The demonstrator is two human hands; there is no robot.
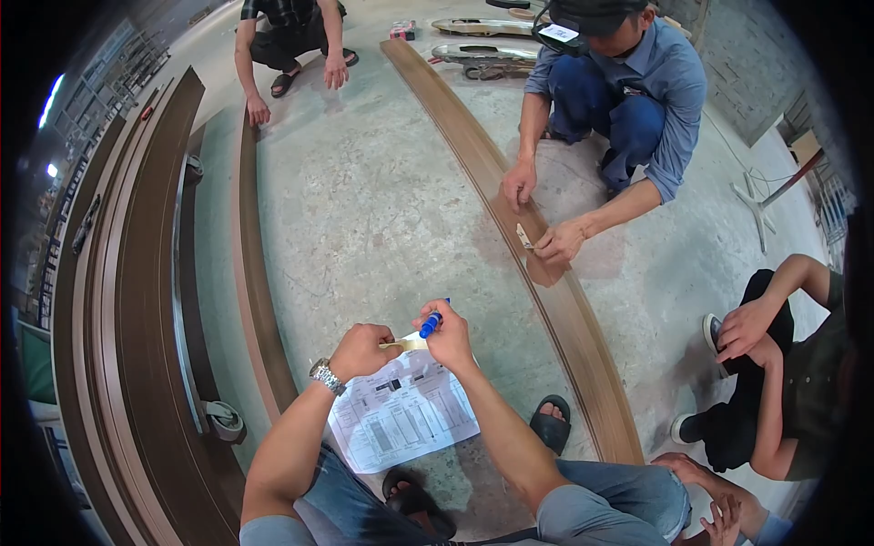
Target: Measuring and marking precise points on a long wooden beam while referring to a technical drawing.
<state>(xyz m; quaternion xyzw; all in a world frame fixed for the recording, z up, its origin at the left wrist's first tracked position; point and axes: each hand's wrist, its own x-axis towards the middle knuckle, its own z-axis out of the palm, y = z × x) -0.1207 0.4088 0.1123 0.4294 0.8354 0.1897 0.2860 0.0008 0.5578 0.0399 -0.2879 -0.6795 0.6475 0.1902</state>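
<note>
My left hand [362,350], with a metal watch at its wrist, is closed on one end of a short pale yellow strip [414,344]. Close beside it, my right hand [448,344] grips a blue marker [431,324], and its fingers meet the strip's other end. Below both hands is a white sheet of paper [410,409] printed with drawings of panels. Whether either hand also touches the sheet, I cannot tell.
To the right lies a long brown plank [583,355]; a crouching co-worker's hands [557,244] work a small pale piece on it. Another person's hand [259,111] touches a narrower brown plank [258,300] at left. Stacked brown profiles [137,273] stand far left. More people sit at right.
</note>
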